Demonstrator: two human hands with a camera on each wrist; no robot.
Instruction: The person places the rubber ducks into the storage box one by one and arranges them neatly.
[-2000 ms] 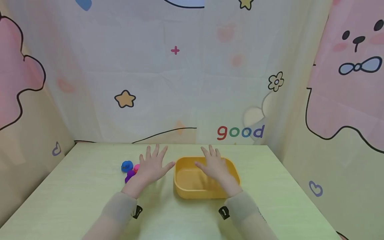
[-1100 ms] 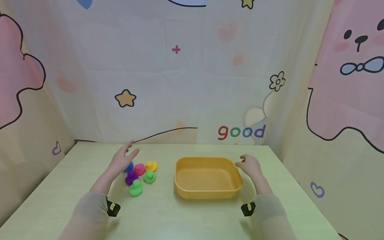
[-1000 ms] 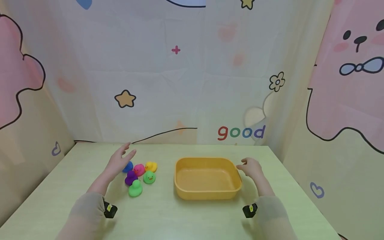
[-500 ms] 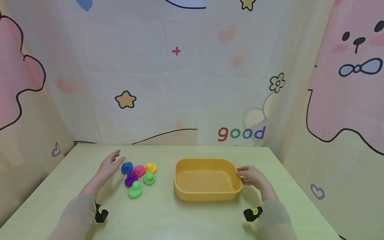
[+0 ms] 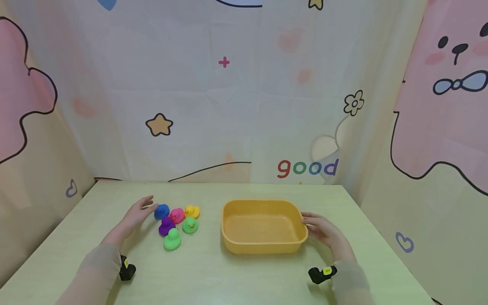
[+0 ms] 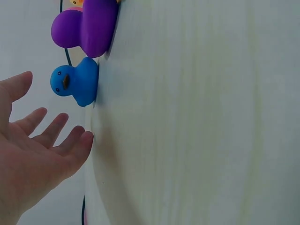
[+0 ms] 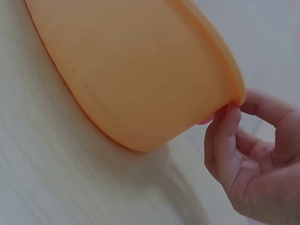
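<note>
My left hand [image 5: 136, 214] hovers just left of a blue rubber duck [image 5: 162, 211]. In the left wrist view its fingers [image 6: 70, 145] are spread and loosely bent, apart from the blue duck. Beside that duck sit a purple duck [image 5: 167, 226], a pink duck [image 5: 177, 215], a yellow duck [image 5: 192, 211] and two green ducks, one facing me [image 5: 190, 225] and one nearer [image 5: 172, 239]. On the right, my right hand [image 5: 324, 231] holds the right rim of a yellow plastic basin [image 5: 263, 248]. The right wrist view has fingertips [image 7: 229, 119] curled under the rim and another digit at its top.
Everything stands on a pale wooden table [image 5: 213, 279]. Printed cloth [image 5: 190, 84] walls rise behind it and on both sides. A black wrist camera [image 5: 127, 268] sits on the left cuff, another wrist camera [image 5: 322, 274] on the right.
From above the table's middle, both hands have moved apart and lowered: the left to beside the blue duck, the right to the basin's right rim, which it now holds. The ducks came into view.
</note>
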